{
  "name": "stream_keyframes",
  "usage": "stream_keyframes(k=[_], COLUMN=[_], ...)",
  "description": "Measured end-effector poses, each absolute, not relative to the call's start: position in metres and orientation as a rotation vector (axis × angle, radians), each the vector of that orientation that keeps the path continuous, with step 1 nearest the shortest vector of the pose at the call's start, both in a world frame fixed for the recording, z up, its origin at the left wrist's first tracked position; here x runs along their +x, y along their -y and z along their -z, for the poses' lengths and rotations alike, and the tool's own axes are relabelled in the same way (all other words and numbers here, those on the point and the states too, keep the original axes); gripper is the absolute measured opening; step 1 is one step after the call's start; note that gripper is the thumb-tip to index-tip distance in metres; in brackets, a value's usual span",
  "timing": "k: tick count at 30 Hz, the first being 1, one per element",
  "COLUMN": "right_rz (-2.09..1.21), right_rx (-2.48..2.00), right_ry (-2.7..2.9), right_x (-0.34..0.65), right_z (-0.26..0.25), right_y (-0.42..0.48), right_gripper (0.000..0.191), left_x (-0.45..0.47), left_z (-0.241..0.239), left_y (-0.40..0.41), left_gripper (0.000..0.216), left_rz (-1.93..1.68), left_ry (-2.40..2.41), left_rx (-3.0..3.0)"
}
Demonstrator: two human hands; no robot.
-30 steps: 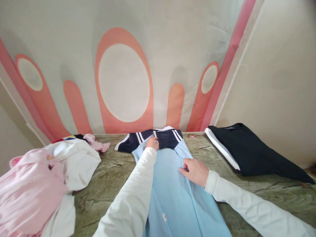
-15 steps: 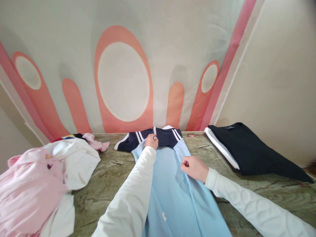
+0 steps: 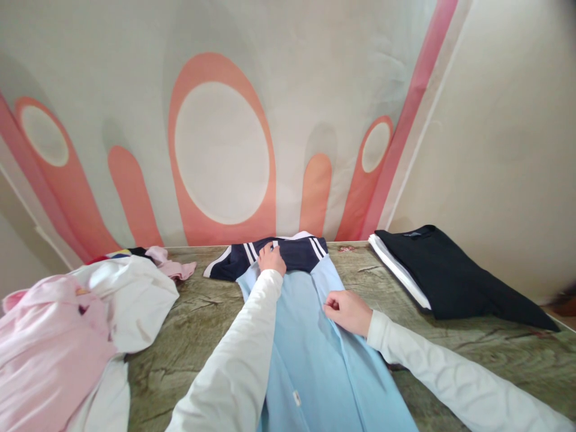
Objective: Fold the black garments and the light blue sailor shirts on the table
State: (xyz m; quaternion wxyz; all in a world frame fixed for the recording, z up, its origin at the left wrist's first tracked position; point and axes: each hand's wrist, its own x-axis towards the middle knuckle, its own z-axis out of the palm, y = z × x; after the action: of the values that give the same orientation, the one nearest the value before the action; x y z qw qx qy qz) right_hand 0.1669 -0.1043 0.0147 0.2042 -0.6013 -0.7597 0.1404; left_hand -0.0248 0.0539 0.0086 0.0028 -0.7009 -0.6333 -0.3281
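A light blue shirt (image 3: 310, 348) with a navy, white-striped yoke (image 3: 297, 255) lies along the table, its sides folded inward and a small white label near the bottom. My left hand (image 3: 272, 259) rests on the navy part near the collar, fingers reaching forward and slightly apart over the cloth. On the shirt's right folded edge sits my right hand (image 3: 348, 312), its fingers curled into a loose fist; no cloth shows inside the curl. The navy short sleeve (image 3: 220, 264) sticks out to the left. My left forearm covers part of the shirt's left side.
To the left lies a loose heap of clothes, with a pink garment (image 3: 49, 348) and a white garment (image 3: 144, 300). Folded clothes, a black shirt (image 3: 450, 276) over white cloth (image 3: 400, 273), lie at the right. Behind the wooden table (image 3: 180, 354) stands a patterned wall (image 3: 288, 120).
My left hand has shifted slightly across the navy yoke, its fingers now less bent. The right hand stays at the shirt's right edge. The whole view has moved a little.
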Motion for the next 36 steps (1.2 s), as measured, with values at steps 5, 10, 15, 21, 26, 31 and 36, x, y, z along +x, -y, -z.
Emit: stream_keyframes(k=[5,10,15,21,26,31,36], right_rz=[-0.658,-1.022,-0.482,-0.176,-0.123,-0.117,-0.095], right_rx=[-1.577,-1.489,-1.420,-1.488,-1.753,-1.864,-2.002], right_ry=[2.142,2.008,1.979,2.368,2.435,2.386,2.257], right_x=[0.173,0.188,0.212,0.225,0.224,0.219,0.219], right_z=[-0.017,-0.018,-0.012,0.011,0.011,0.012,0.019], right_y=[0.101,0.090,0.052,-0.025,-0.075,-0.099,-0.102], right_gripper=[0.022,0.028,0.028,0.045,0.047,0.049,0.056], left_x=[0.012,0.046,0.047,0.046,0.046,0.045,0.044], left_z=[-0.027,0.000,0.014,0.011,0.010,0.008,0.010], left_y=[-0.029,-0.002,0.007,0.007,0.008,0.008,0.005], left_gripper=[0.034,0.053,0.062,0.068,0.071,0.075,0.077], left_rz=[0.608,0.341,0.360,0.350,0.295,0.281,0.297], left_ry=[1.583,1.396,1.330,1.323,1.339,1.337,1.315], left_rx=[-2.692,-2.855,-2.797,-2.789,-2.805,-2.837,-2.851])
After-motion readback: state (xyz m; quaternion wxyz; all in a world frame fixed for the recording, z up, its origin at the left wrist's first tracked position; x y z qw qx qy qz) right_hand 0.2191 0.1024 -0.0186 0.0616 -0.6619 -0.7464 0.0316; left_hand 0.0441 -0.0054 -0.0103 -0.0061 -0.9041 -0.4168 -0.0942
